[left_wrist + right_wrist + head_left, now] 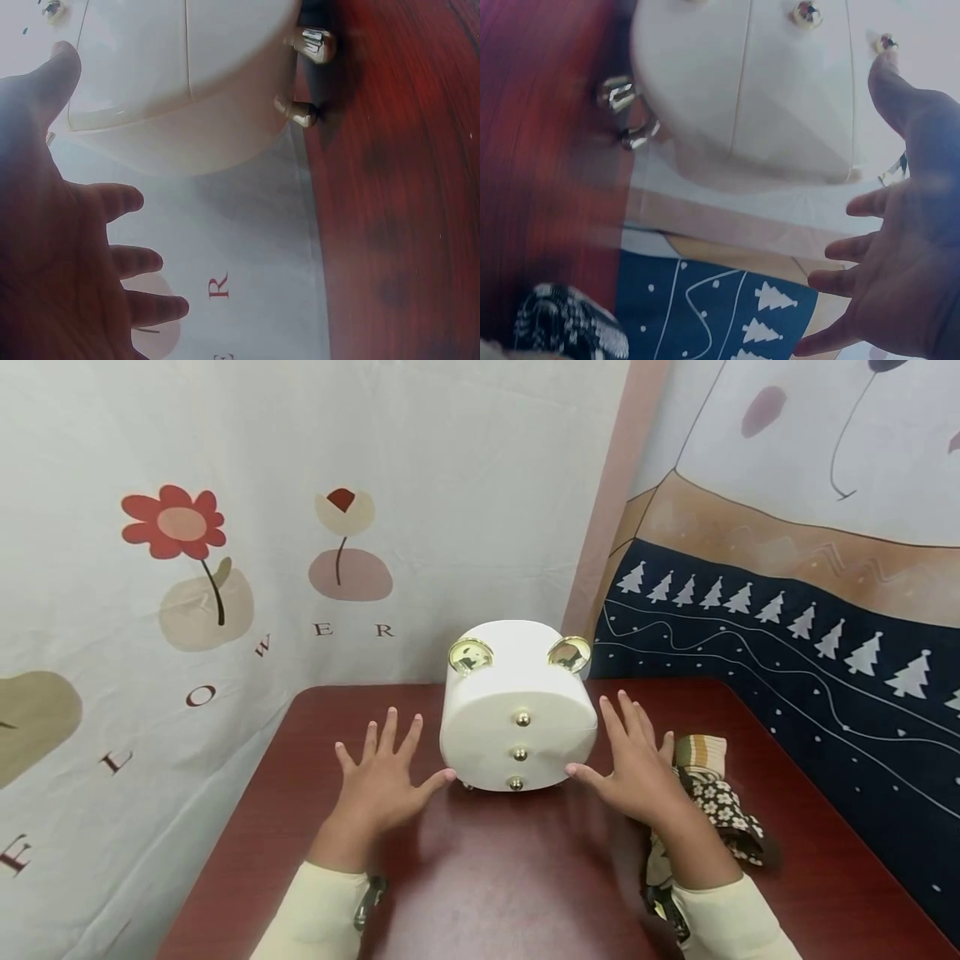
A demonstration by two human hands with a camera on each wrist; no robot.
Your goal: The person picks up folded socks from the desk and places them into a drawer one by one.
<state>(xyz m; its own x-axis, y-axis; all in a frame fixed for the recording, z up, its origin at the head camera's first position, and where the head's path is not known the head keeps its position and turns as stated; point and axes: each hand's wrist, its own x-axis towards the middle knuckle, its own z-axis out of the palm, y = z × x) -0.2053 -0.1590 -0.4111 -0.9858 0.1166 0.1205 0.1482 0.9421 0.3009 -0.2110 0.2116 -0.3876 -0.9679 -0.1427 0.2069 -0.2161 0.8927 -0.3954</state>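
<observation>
A white rounded box with drawers [517, 735], like a small jewelry box, stands on the red-brown table [510, 877]. Three gold knobs run down its front, and two round gold ear-like pieces stick out near its top. To the left of the box, my left hand [382, 789] is spread with straight fingers, its thumb at the lower left edge. My right hand [637, 768] spreads the same way on the other side, thumb close to the front face. Whether either thumb touches the box I cannot tell. Short gold feet [315, 45] show beneath it in the left wrist view.
Patterned cloth pieces that look like socks [723, 806] lie on the table at the right, partly behind my right forearm. A flower-printed white curtain [450, 510] hangs behind the table, and a dark blue cloth with white trees [787, 668] hangs on the right.
</observation>
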